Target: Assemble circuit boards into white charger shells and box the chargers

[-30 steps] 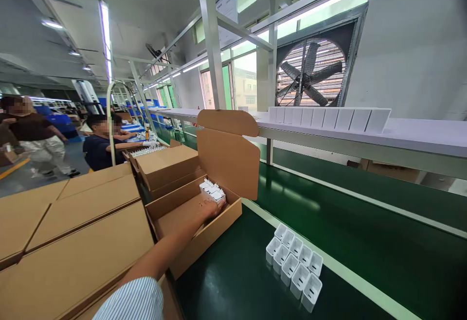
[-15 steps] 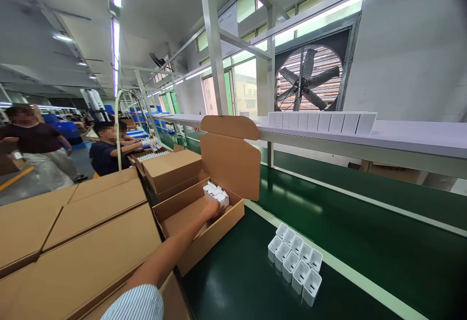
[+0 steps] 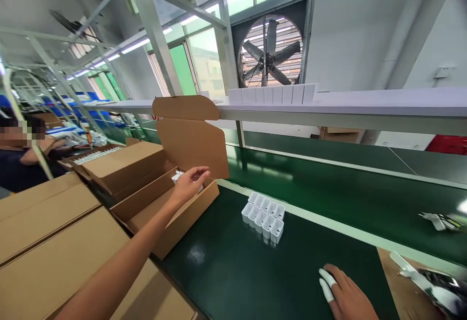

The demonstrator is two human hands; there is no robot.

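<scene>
My left hand (image 3: pixel 189 184) is over the right end of an open cardboard box (image 3: pixel 189 227), its fingers apart and nothing visibly held. Beneath and beside it, white pieces (image 3: pixel 176 177) sit in the box, partly hidden by the hand. My right hand (image 3: pixel 346 293) is low over the dark green work surface, with white covers on two fingertips. Its fingers are stretched out and hold nothing I can see. Between the hands, two rows of white open-topped plastic housings (image 3: pixel 262 217) stand on the surface.
Closed cardboard boxes (image 3: pixel 47 208) are stacked at the left. A shelf (image 3: pixel 365 106) carries a row of white blocks (image 3: pixel 272 95). At the lower right lies a brown board (image 3: pixel 392 266) with blurred white and dark items. A co-worker (image 3: pixel 22 159) is at far left.
My view has turned right. The left hand has lifted from the white pieces in the box and its fingers have opened. My right hand has come into view.
</scene>
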